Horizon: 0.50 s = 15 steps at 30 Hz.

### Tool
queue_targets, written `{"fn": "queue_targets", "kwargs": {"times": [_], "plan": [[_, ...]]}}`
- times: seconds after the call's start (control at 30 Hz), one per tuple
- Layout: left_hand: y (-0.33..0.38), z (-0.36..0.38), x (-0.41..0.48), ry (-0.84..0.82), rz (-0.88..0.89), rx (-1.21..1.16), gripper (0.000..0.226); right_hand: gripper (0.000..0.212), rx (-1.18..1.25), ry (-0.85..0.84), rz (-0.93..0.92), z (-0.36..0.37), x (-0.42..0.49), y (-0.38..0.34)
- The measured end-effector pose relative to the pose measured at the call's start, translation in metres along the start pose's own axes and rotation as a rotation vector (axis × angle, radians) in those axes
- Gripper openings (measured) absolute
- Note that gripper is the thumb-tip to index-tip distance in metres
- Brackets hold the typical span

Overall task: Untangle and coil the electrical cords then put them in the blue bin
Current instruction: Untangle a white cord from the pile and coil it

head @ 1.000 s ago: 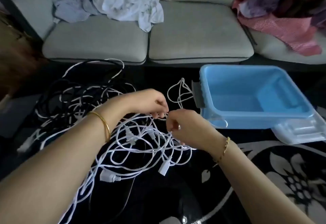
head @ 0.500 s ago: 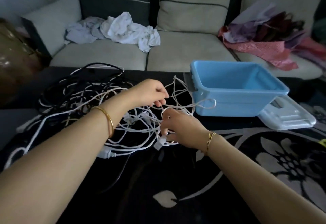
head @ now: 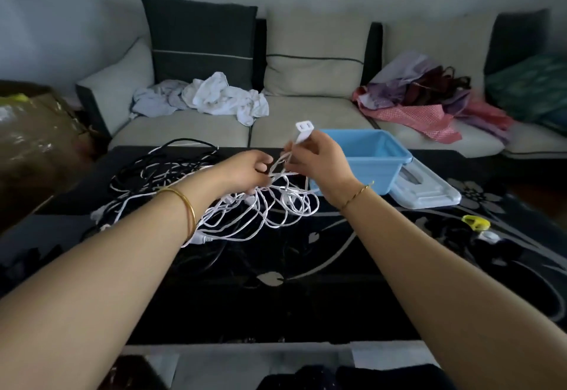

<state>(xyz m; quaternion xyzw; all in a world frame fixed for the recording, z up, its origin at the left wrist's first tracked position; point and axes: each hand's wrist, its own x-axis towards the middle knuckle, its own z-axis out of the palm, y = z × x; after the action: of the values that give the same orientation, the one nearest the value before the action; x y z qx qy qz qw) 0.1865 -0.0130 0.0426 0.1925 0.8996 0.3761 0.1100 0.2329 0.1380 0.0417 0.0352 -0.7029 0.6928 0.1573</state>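
A tangle of white cords (head: 260,208) lies on the black glass table (head: 306,282), mixed at the far left with black cords (head: 144,164). My right hand (head: 322,165) holds a white plug end (head: 303,130) raised above the pile, its cord trailing down into the tangle. My left hand (head: 248,170) pinches white cord strands just left of it. The blue bin (head: 371,156) stands empty behind my right hand, partly hidden by it.
A clear lid (head: 426,193) lies to the right of the bin. A yellow object (head: 475,223) sits at the table's right side. Behind the table is a sofa with white cloths (head: 214,98) and a heap of coloured clothes (head: 429,104).
My right hand has lifted a white plug end up out of the tangle. My head has tilted up, so more of the sofa and wall shows.
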Motion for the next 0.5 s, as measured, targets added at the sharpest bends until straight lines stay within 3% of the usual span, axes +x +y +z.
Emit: {"fn": "queue_targets", "kwargs": {"times": [0.17,0.23,0.33,0.4,0.5], "plan": [[0.002,0.019,-0.023,0.103,0.075,0.247,0.025,0.014,0.271,0.015,-0.002,0.006,-0.026,-0.027],[0.005,0.021,-0.025,0.183,0.077,0.319,0.011,0.013,0.278,0.047,-0.017,0.008,-0.033,-0.033],[0.006,0.017,-0.025,0.347,0.044,0.42,0.01,0.005,0.216,0.161,-0.004,0.004,-0.034,-0.035],[0.0,0.015,-0.025,0.408,0.026,0.351,0.008,0.002,0.152,0.235,0.021,-0.001,-0.032,-0.035],[-0.018,0.022,-0.021,0.368,0.0,0.091,0.012,0.003,0.05,0.414,0.083,-0.007,-0.027,-0.024]]}}
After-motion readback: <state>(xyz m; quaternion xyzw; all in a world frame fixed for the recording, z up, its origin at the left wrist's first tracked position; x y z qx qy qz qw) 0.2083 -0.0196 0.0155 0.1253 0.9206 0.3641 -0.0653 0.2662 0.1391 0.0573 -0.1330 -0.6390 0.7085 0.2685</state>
